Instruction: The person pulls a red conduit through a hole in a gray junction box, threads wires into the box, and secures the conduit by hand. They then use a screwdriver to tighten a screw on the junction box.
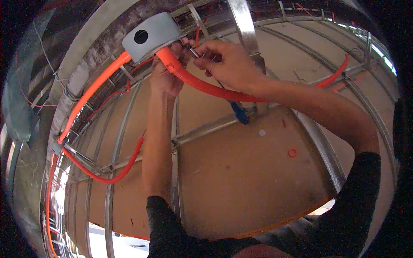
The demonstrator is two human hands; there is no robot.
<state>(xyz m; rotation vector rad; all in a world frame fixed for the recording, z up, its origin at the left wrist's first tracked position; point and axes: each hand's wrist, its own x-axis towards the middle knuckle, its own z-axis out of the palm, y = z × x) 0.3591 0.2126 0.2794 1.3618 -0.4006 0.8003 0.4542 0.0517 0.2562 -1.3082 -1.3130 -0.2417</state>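
Observation:
A grey box (152, 34) with a round dark hole is fixed at the upper left, and orange conduit (94, 88) enters it from below. Beside its lower edge, my left hand (167, 77) is raised behind a corrugated orange-red conduit (206, 88); its fingers are partly hidden, so what they hold is unclear. Just right of the box, my right hand (226, 64) is closed, with a small metal piece (194, 52) at its fingertips. Below that hand hangs a screwdriver with a blue handle (240, 112), its thin shaft reaching up toward the palm.
Metal framing (211, 127) crosses brown boards. Another corrugated conduit (124, 172) curves at the lower left, and a loose one ends at the right (337, 75). A bright metal stud (243, 23) stands above my right hand. A concrete beam runs along the upper left.

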